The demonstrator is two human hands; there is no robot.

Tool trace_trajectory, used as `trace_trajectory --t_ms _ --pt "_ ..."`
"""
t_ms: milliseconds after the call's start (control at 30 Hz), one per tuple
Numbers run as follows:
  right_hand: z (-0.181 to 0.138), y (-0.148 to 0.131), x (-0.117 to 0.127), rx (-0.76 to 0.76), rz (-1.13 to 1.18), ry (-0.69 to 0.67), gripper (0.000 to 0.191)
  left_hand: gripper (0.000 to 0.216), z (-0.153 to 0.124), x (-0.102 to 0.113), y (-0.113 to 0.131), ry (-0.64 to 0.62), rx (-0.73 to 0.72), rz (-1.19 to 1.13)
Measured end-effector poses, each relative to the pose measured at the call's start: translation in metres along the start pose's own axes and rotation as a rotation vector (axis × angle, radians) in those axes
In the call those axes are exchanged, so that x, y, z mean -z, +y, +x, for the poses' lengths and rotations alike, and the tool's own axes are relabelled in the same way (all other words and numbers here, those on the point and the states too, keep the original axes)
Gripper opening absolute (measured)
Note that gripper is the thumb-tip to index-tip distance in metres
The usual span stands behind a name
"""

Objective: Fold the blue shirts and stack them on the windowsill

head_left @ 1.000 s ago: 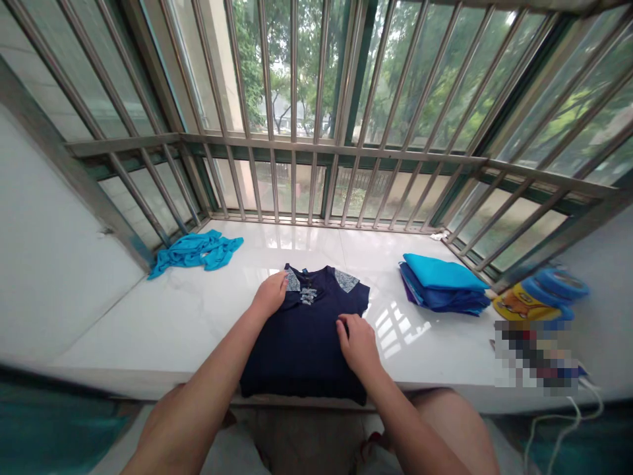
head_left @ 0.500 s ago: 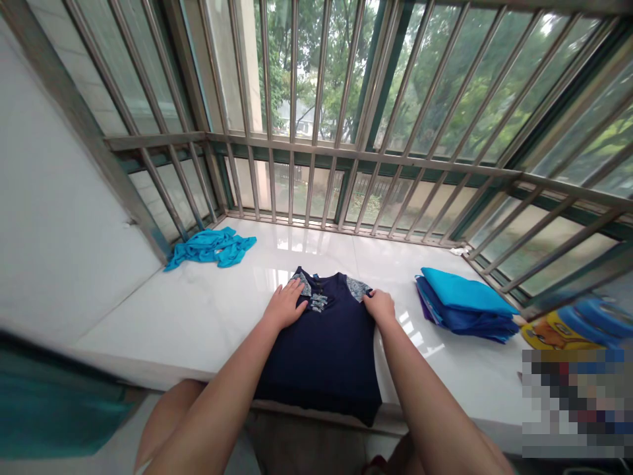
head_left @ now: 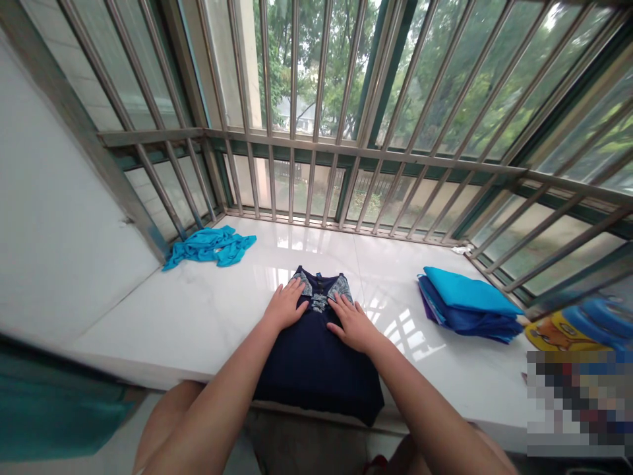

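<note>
A dark navy shirt (head_left: 316,369) with grey patterned sleeves and a small patterned bow at the neckline lies flat in front of me. Its hem hangs over the ledge's front edge. Both sleeves are turned inward over the chest. My left hand (head_left: 287,305) rests with fingers spread on the left folded sleeve. On the other side, my right hand (head_left: 352,323) lies flat, fingers apart, over the right folded sleeve and the shirt's upper right side. Neither hand grips the cloth.
On the white glossy ledge (head_left: 198,316), a crumpled turquoise garment (head_left: 212,247) lies at the back left. A stack of folded blue clothes (head_left: 467,307) sits on the right, beside a yellow and blue container (head_left: 568,330). Metal window bars (head_left: 316,145) close off the back.
My right hand has folded the right sleeve inward onto the shirt, let go of it and flattened out over it. My left hand has stayed in place.
</note>
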State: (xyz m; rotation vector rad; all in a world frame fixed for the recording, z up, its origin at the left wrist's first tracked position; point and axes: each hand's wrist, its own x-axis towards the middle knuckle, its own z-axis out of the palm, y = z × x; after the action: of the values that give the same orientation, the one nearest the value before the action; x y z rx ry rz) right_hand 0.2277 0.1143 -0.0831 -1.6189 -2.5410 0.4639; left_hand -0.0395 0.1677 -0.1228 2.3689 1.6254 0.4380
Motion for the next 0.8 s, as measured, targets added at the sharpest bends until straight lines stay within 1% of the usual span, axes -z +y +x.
trace_trajectory --t_ms 33,67,100,133,200,267,300,367,433,533,600,633,700,733,800 --pt "0.002 -0.001 0.003 -0.023 0.009 0.015 0.067 0.065 0.001 0.0 0.0 0.0 -0.003 -0.01" --pt "0.006 0.0 0.007 -0.048 0.021 0.045 0.059 0.063 0.002 0.0 0.0 0.001 -0.005 -0.027" --pt "0.012 0.001 0.012 -0.084 0.029 0.086 0.052 0.059 0.005 0.001 -0.001 0.009 0.009 -0.052" --pt "0.02 0.003 0.017 -0.132 0.032 0.129 0.048 0.054 0.009 0.003 -0.002 0.028 0.042 -0.078" --pt "0.038 0.011 0.027 -0.254 0.023 0.192 0.048 0.047 0.021 0.009 -0.006 0.091 0.156 -0.115" --pt "0.058 0.021 0.034 -0.368 0.012 0.2 0.041 0.048 0.037 0.017 -0.013 0.148 0.29 -0.114" --pt "0.067 0.026 0.036 -0.414 0.01 0.187 0.039 0.05 0.046 0.021 -0.017 0.151 0.341 -0.104" --pt "0.084 0.035 0.039 -0.479 0.01 0.142 0.04 0.052 0.064 0.027 -0.024 0.101 0.403 -0.098" --pt "0.095 0.039 0.04 -0.518 0.013 0.095 0.037 0.047 0.082 0.033 -0.027 0.024 0.419 -0.116" --pt "0.104 0.039 0.045 -0.528 0.039 0.046 0.031 0.027 0.103 0.041 -0.022 -0.069 0.39 -0.165" --pt "0.104 0.036 0.052 -0.509 0.061 0.063 0.032 0.017 0.109 0.05 -0.015 -0.108 0.377 -0.213" --pt "0.101 0.034 0.057 -0.495 0.07 0.094 0.033 0.014 0.109 0.055 -0.012 -0.118 0.374 -0.243" --pt "0.088 0.029 0.067 -0.462 0.087 0.182 0.03 0.021 0.099 0.067 -0.006 -0.107 0.366 -0.31" --pt "0.078 0.027 0.072 -0.444 0.095 0.229 0.026 0.026 0.088 0.073 -0.004 -0.088 0.357 -0.34" --pt "0.048 0.022 0.075 -0.415 0.112 0.303 0.018 0.03 0.055 0.081 -0.003 -0.033 0.331 -0.379"
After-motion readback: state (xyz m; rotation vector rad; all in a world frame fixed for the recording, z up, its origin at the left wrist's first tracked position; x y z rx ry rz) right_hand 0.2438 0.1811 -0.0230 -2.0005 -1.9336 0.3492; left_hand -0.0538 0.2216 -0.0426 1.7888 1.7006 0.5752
